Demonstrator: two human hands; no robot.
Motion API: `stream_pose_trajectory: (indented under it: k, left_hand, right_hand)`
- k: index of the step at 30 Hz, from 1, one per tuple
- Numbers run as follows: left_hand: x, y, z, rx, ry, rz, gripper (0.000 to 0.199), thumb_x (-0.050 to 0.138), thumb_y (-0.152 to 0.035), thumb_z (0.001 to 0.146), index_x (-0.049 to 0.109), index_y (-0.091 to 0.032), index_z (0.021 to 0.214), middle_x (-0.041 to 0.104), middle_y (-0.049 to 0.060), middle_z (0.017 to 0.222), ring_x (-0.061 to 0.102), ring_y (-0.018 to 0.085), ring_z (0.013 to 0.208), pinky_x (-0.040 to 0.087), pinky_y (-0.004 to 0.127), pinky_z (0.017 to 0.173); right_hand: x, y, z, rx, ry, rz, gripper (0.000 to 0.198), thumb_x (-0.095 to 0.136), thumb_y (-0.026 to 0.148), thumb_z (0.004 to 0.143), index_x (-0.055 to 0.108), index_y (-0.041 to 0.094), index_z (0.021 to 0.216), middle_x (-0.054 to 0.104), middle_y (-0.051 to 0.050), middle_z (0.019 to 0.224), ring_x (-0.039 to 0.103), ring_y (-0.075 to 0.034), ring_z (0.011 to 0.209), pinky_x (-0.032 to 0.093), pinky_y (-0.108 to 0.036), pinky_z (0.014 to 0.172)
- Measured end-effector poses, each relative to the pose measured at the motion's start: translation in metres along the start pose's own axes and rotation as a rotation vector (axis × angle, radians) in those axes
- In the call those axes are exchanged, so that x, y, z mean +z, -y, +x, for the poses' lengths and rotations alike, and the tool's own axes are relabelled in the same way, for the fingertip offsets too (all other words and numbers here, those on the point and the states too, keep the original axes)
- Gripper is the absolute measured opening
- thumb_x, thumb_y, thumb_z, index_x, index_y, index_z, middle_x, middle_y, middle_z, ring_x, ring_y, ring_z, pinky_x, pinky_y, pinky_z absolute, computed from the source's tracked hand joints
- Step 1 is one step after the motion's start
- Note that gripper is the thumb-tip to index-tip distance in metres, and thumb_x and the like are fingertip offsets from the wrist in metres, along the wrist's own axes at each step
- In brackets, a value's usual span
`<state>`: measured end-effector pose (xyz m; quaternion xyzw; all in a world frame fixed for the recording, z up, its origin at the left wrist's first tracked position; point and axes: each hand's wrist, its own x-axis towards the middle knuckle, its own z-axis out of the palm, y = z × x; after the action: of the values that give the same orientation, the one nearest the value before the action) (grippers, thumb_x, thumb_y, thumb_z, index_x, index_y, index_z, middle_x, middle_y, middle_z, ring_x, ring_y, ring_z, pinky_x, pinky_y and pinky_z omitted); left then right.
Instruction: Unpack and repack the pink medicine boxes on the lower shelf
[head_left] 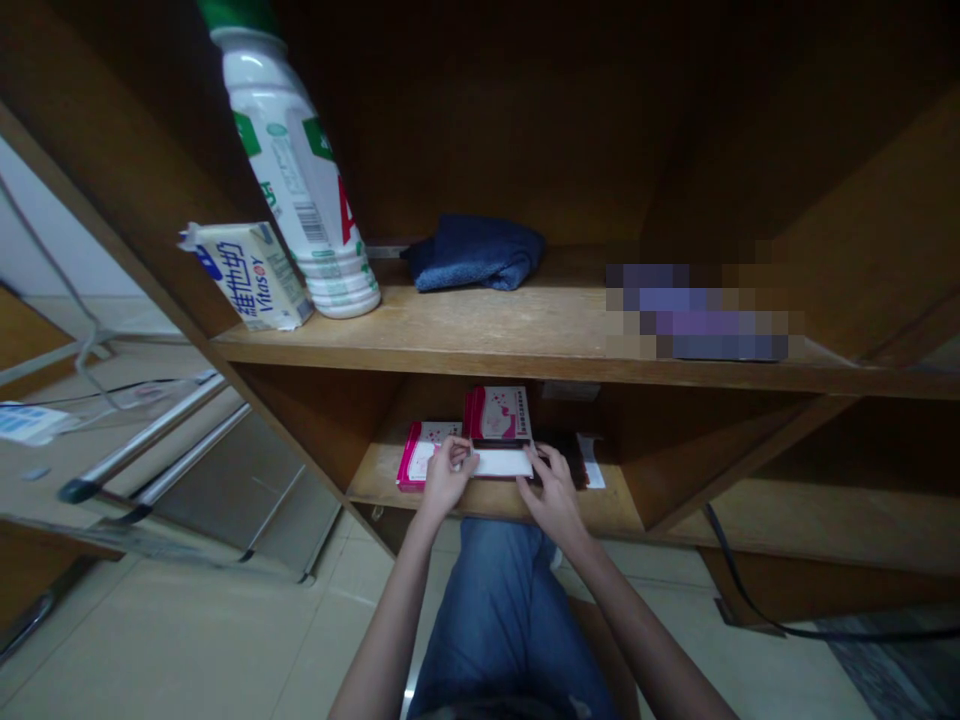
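On the lower shelf lies a pink-and-white box (501, 412) with printed characters and a pink pattern; its front part is a plain white panel (501, 462). My left hand (448, 472) pinches the left edge of this panel with curled fingers. At the right edge, my right hand (556, 488) grips the panel between thumb and fingers. Just left of my left hand sits a second pink-and-white box (415, 455), partly covered by that hand. Behind my right hand is a dark flat item (571, 455), with a white paper (593, 464) beside it.
Above is a wooden shelf (480, 355) bearing a white bottle (304, 190), a Vitasoy carton (251, 278), a folded dark blue cloth (480, 252) and a blurred-out item (697, 312). A metal-railed cart (217, 480) stands left; a black cable (757, 605) runs at right.
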<state>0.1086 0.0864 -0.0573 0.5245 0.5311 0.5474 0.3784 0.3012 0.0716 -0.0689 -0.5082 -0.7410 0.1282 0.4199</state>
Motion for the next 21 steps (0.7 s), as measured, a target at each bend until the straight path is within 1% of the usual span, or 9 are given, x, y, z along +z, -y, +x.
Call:
stream_pose_trajectory:
  k: [4, 8, 11, 13, 16, 18, 19, 20, 21]
  left_hand:
    - [0.001, 0.001, -0.007, 0.098, -0.012, 0.141, 0.018, 0.062, -0.031, 0.075, 0.057, -0.019, 0.088, 0.061, 0.005, 0.088, 0.062, 0.017, 0.086, 0.049, 0.034, 0.083]
    - [0.003, -0.003, -0.011, 0.228, -0.038, 0.325, 0.019, 0.06, -0.031, 0.078, 0.06, -0.019, 0.093, 0.054, 0.005, 0.091, 0.059, 0.016, 0.081, 0.05, 0.033, 0.077]
    - [0.006, -0.002, -0.014, 0.289, 0.032, 0.4, 0.031, 0.06, -0.031, 0.079, 0.056, -0.019, 0.107, 0.056, 0.005, 0.093, 0.058, 0.017, 0.084, 0.049, 0.033, 0.079]
    - [0.009, 0.0, -0.017, 0.347, 0.094, 0.432, 0.045, 0.062, -0.033, 0.078, 0.049, -0.02, 0.119, 0.058, 0.007, 0.101, 0.057, 0.02, 0.095, 0.046, 0.036, 0.086]
    - [0.009, 0.0, -0.019, 0.426, 0.177, 0.516, 0.058, 0.064, -0.039, 0.076, 0.043, -0.021, 0.127, 0.057, 0.011, 0.116, 0.052, 0.024, 0.108, 0.041, 0.041, 0.094]
    - [0.007, -0.002, -0.019, 0.458, 0.22, 0.577, 0.062, 0.067, -0.041, 0.073, 0.043, -0.022, 0.128, 0.056, 0.011, 0.118, 0.05, 0.026, 0.11, 0.04, 0.044, 0.094]
    - [0.005, -0.003, -0.018, 0.47, 0.236, 0.603, 0.061, 0.068, -0.04, 0.073, 0.045, -0.022, 0.126, 0.056, 0.011, 0.117, 0.05, 0.026, 0.11, 0.04, 0.044, 0.093]
    - [0.004, -0.004, -0.018, 0.482, 0.248, 0.625, 0.055, 0.068, -0.039, 0.073, 0.05, -0.022, 0.121, 0.057, 0.01, 0.115, 0.05, 0.026, 0.109, 0.041, 0.044, 0.093]
    - [0.004, -0.005, -0.017, 0.494, 0.259, 0.647, 0.044, 0.067, -0.038, 0.074, 0.056, -0.022, 0.113, 0.058, 0.01, 0.114, 0.05, 0.026, 0.108, 0.041, 0.044, 0.092]
  right_hand:
    - [-0.004, 0.006, 0.001, -0.026, -0.028, -0.042, 0.041, 0.051, 0.024, 0.081, 0.055, 0.024, 0.121, 0.054, -0.01, 0.104, 0.052, -0.027, 0.098, 0.045, -0.045, 0.088]
    - [-0.007, 0.011, 0.005, -0.021, -0.01, -0.027, 0.039, 0.051, 0.023, 0.081, 0.054, 0.024, 0.12, 0.055, -0.009, 0.099, 0.052, -0.027, 0.097, 0.045, -0.043, 0.088]
    - [-0.007, 0.009, 0.005, 0.0, 0.019, 0.006, 0.038, 0.051, 0.024, 0.082, 0.053, 0.022, 0.119, 0.054, -0.009, 0.099, 0.054, -0.025, 0.096, 0.046, -0.039, 0.086]
    - [-0.006, 0.007, 0.005, 0.013, 0.044, 0.024, 0.037, 0.051, 0.026, 0.082, 0.053, 0.021, 0.118, 0.055, -0.008, 0.098, 0.056, -0.024, 0.093, 0.046, -0.038, 0.084]
    - [-0.008, 0.002, 0.003, 0.017, 0.065, 0.015, 0.036, 0.051, 0.028, 0.082, 0.054, 0.022, 0.117, 0.058, -0.007, 0.093, 0.057, -0.024, 0.089, 0.046, -0.038, 0.081]
    - [-0.009, -0.001, 0.003, 0.017, 0.069, 0.007, 0.036, 0.052, 0.029, 0.081, 0.054, 0.022, 0.117, 0.06, -0.005, 0.088, 0.058, -0.023, 0.086, 0.045, -0.038, 0.079]
    - [-0.01, -0.002, 0.003, 0.017, 0.071, 0.01, 0.036, 0.053, 0.029, 0.081, 0.054, 0.022, 0.117, 0.061, -0.005, 0.085, 0.058, -0.023, 0.085, 0.044, -0.038, 0.079]
    - [-0.011, -0.003, 0.004, 0.019, 0.071, 0.018, 0.036, 0.053, 0.029, 0.081, 0.055, 0.022, 0.116, 0.061, -0.004, 0.082, 0.058, -0.023, 0.083, 0.044, -0.038, 0.079]
    - [-0.012, -0.003, 0.006, 0.021, 0.071, 0.03, 0.035, 0.053, 0.029, 0.081, 0.055, 0.022, 0.115, 0.062, -0.004, 0.081, 0.058, -0.023, 0.082, 0.043, -0.039, 0.079]
